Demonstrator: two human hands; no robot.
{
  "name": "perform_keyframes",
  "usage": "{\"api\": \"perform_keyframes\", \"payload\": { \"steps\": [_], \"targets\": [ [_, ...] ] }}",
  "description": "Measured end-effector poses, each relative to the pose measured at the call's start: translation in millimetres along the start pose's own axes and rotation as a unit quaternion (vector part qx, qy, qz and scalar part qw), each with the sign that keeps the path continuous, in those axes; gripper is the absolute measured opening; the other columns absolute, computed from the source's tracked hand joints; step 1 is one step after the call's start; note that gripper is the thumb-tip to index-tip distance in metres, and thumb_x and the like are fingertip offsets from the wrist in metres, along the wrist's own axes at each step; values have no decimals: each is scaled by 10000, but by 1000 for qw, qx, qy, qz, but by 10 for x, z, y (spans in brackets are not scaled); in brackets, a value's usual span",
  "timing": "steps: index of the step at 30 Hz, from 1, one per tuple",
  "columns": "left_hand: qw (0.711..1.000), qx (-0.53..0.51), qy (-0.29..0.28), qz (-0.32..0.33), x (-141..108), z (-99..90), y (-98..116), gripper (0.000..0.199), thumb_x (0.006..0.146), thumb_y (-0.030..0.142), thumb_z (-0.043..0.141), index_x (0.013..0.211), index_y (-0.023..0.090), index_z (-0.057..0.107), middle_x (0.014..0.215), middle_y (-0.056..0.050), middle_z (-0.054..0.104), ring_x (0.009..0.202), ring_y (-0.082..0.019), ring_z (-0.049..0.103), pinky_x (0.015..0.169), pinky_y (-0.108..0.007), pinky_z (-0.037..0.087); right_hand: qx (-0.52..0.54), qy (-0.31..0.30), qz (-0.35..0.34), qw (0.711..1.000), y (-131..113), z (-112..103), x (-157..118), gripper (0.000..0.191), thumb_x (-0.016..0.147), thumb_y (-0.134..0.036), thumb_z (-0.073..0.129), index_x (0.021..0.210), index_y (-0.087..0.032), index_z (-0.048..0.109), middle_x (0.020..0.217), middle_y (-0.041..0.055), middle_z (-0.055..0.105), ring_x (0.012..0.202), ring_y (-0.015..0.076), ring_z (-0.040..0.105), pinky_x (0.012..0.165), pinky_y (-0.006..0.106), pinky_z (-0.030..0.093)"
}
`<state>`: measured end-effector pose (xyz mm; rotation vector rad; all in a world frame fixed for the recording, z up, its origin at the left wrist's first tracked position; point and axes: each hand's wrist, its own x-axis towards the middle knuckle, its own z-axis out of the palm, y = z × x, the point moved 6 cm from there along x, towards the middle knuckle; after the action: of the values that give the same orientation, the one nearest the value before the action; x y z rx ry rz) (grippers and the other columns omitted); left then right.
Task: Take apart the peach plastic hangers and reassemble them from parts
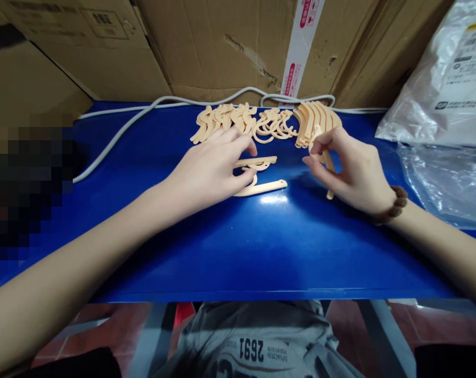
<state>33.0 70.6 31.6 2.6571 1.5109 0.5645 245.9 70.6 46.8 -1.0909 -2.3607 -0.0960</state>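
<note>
My right hand (350, 165) is closed around a beige plastic hanger arm (329, 161), whose lower end sticks out below the fingers. My left hand (218, 163) is palm down with thumb and fingers apart, over a pair of beige strips with a hook between them. The upper strip (261, 160) and the lower strip (267, 188) come out from under the fingers, and part of the hook (255, 180) shows by the thumb. Whether the left fingers touch these pieces I cannot tell.
Behind my hands lie piles of wavy beige arms (224, 119), loose hooks (275, 123) and curved arms (318, 116) on the blue table (230, 252). A white cable (143, 109) runs along cardboard boxes (222, 47). Plastic bags (438, 94) stand at the right.
</note>
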Motion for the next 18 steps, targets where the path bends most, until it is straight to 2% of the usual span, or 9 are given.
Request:
{"api": "perform_keyframes", "payload": {
  "steps": [3, 7, 13, 18],
  "targets": [
    [999, 3, -45, -3, 22, 80, -93, 292, 949, 330, 562, 1195, 215, 669, 1224, -93, 696, 1133, -301, 646, 915, -406, 515, -18, -29, -2, 999, -19, 13, 7, 207, 1047, -352, 467, 1091, -224, 623, 997, 109, 735, 855, 250, 673, 800, 396, 537],
    [996, -7, -73, 43, 56, 129, -95, 289, 976, 283, 526, 1201, 203, 688, 1193, -85, 712, 1113, -270, 660, 952, -381, 505, -1, -66, -15, 998, -28, 66, 12, 258, 1064, -345, 441, 1213, -237, 622, 1107, 122, 746, 982, 277, 692, 889, 430, 550],
    [994, -31, -75, 67, 93, 138, -98, 285, 1039, 275, 475, 1183, 180, 702, 1184, -89, 725, 1097, -243, 676, 917, -338, 505, -14, -64, -134, 989, -91, 175, -18, 299, 1080, -301, 439, 1232, -103, 604, 1106, 163, 757, 1006, 281, 712, 879, 415, 528],
    [992, 21, -67, 101, 90, 164, -122, 327, 1053, 218, 420, 1229, 167, 690, 1218, -104, 707, 1139, -264, 673, 946, -365, 518, -51, -81, -166, 981, -152, 212, -39, 299, 1091, -287, 426, 1196, -110, 643, 1088, 150, 768, 958, 267, 699, 842, 399, 499]
  ]
}}
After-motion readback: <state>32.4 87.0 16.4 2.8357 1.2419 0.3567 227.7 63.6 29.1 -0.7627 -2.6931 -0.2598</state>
